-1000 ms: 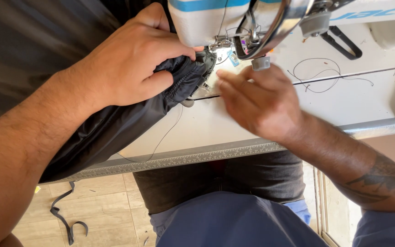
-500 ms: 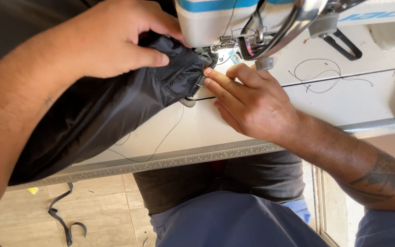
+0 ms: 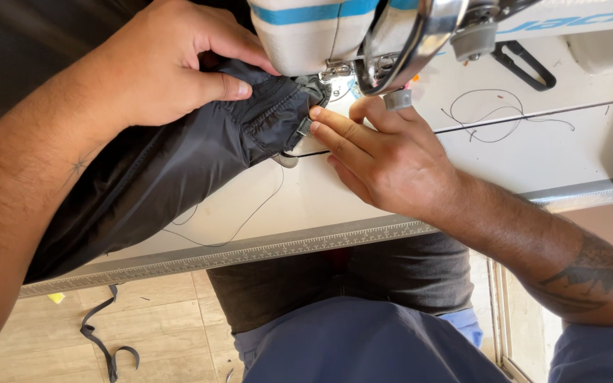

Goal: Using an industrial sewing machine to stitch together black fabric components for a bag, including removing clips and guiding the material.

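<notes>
Head view: a dark, thin fabric point(image 3: 179, 170) is draped over the white tabletop point(image 3: 363, 206), its bunched seam end just beside the sewing machine point(image 3: 363, 35). The left hand point(image 3: 172, 67) is clamped on the gather; the right hand point(image 3: 384, 159) is laid flat, fingertips pressing the edge. The cloth is judged light, limp and slippery, best pinched at the stitched seam.

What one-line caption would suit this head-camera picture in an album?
Left hand grips bunched dark fabric while right hand fingertips press it toward the sewing machine needle.
</notes>
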